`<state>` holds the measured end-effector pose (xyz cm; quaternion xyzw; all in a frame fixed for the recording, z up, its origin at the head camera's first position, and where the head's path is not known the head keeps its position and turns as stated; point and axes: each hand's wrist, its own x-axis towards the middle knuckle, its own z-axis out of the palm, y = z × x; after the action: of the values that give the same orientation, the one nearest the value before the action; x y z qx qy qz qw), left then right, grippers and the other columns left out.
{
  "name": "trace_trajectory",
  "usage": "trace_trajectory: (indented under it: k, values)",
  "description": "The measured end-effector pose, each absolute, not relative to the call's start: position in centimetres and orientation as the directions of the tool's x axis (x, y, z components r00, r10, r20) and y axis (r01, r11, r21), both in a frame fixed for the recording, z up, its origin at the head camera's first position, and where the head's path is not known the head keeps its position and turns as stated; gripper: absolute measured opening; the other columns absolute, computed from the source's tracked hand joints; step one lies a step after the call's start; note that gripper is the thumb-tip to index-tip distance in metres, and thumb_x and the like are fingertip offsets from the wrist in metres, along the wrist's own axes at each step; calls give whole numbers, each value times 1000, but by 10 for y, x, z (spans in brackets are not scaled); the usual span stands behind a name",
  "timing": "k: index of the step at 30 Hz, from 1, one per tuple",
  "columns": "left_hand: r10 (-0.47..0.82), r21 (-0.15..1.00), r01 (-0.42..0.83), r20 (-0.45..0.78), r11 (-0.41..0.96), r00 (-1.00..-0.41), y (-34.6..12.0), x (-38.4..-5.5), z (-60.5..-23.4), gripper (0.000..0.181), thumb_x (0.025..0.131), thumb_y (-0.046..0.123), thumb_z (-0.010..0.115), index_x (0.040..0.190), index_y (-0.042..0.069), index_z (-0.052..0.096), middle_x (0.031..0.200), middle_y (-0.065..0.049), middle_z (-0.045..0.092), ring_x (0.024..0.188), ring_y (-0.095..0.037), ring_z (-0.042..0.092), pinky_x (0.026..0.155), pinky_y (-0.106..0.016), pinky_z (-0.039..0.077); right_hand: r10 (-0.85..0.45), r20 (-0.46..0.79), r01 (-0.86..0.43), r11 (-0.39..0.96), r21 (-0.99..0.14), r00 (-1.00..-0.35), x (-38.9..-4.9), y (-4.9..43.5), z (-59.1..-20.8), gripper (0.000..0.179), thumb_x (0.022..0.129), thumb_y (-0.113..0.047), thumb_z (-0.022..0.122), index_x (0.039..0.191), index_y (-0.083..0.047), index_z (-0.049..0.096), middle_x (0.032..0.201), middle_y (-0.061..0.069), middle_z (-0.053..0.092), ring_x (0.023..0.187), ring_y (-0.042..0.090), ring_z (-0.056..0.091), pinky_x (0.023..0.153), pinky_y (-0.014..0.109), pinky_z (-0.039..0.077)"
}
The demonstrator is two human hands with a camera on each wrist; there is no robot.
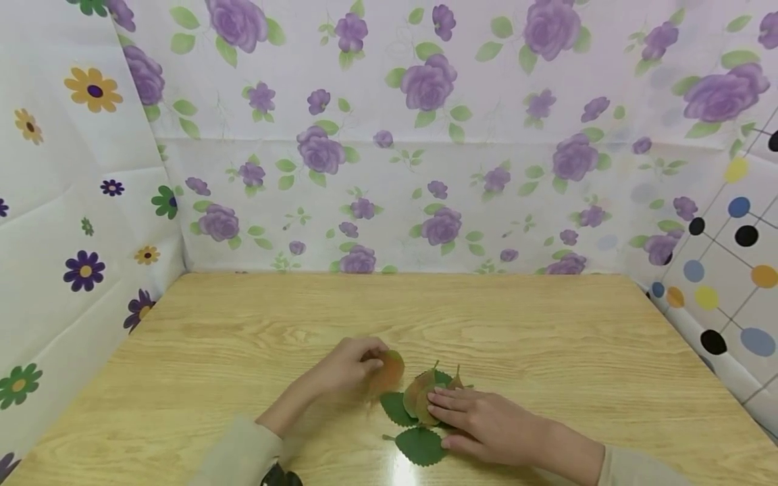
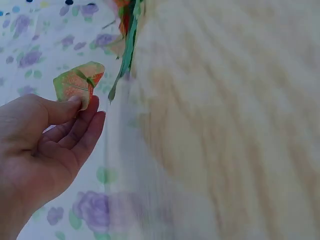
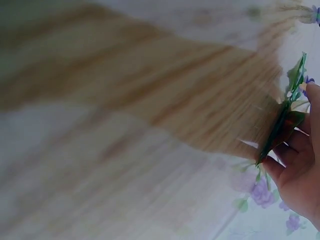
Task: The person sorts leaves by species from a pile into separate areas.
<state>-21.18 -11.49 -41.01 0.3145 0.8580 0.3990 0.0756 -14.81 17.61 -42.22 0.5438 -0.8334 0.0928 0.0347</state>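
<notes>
My left hand (image 1: 345, 368) pinches an orange and green artificial leaf (image 1: 392, 371) between thumb and fingers, just left of a small pile. In the left wrist view this leaf (image 2: 75, 86) looks bent, with its stem facing the camera. The fingers of my right hand (image 1: 495, 424) lie extended over the pile, on a brownish-yellow leaf (image 1: 415, 398). Beneath that one, a green leaf (image 1: 396, 410) with a toothed edge sticks out to the left. Another green leaf (image 1: 419, 446) lies nearest me, its right end by my right thumb. My right fingers hide part of the pile.
The wood-grain table (image 1: 243, 331) carries the leaves near its front middle. Behind it hangs a cloth with purple flowers (image 1: 440, 226). Patterned sheets stand at the left (image 1: 85, 223) and right (image 1: 729, 297) sides. A black object (image 1: 281, 476) shows at my left wrist.
</notes>
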Motion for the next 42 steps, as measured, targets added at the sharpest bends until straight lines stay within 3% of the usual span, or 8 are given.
trace_trajectory:
  k: [7, 13, 20, 30, 37, 42]
  values:
    - [487, 737, 405, 118, 541, -866, -131, -236, -415, 15, 91, -5, 60, 105, -3, 66, 97, -8, 66, 93, -24, 62, 81, -36, 54, -896, 149, -907, 403, -119, -418, -147, 177, -423, 49, 103, -34, 46, 137, 1, 52, 141, 14, 47, 128, 26, 48, 98, 42, 46]
    - [356, 748, 300, 91, 592, -930, -140, -255, -411, 17, 91, -2, 62, 107, -3, 66, 94, -6, 64, 94, -25, 61, 81, -36, 54, -896, 147, -908, 406, -104, -418, -146, 176, -424, 49, 103, -35, 45, 138, 0, 51, 142, 14, 46, 129, 26, 47, 99, 41, 45]
    - [221, 831, 185, 77, 525, -972, -151, -278, -398, 19, 96, 4, 59, 111, -4, 66, 96, -9, 67, 91, -22, 62, 80, -34, 54, -896, 149, -909, 410, -76, -417, -145, 179, -423, 48, 105, -33, 42, 138, 1, 51, 143, 14, 46, 130, 25, 46, 99, 41, 45]
    - [174, 750, 201, 116, 630, -978, -186, -299, -390, 23, 96, 3, 58, 114, -11, 62, 103, -21, 65, 96, -34, 61, 82, -41, 53, -898, 118, -904, 412, -113, -424, -145, 178, -422, 48, 107, -32, 35, 139, 1, 49, 144, 14, 45, 131, 25, 44, 100, 41, 44]
    - [137, 708, 146, 69, 691, -988, -207, -301, -391, 28, 95, 2, 57, 118, -15, 57, 110, -28, 62, 105, -41, 57, 89, -47, 49, -897, 104, -900, 418, -121, -430, -144, 178, -422, 49, 107, -33, 34, 141, 0, 47, 145, 14, 43, 132, 25, 43, 101, 41, 44]
    - [123, 706, 120, 47, 698, -991, -216, -303, -395, 27, 95, 2, 57, 116, -14, 59, 110, -28, 61, 105, -42, 57, 88, -47, 50, -900, 110, -904, 410, -119, -422, -143, 178, -422, 49, 107, -32, 34, 141, 1, 47, 145, 14, 44, 132, 25, 43, 101, 41, 43]
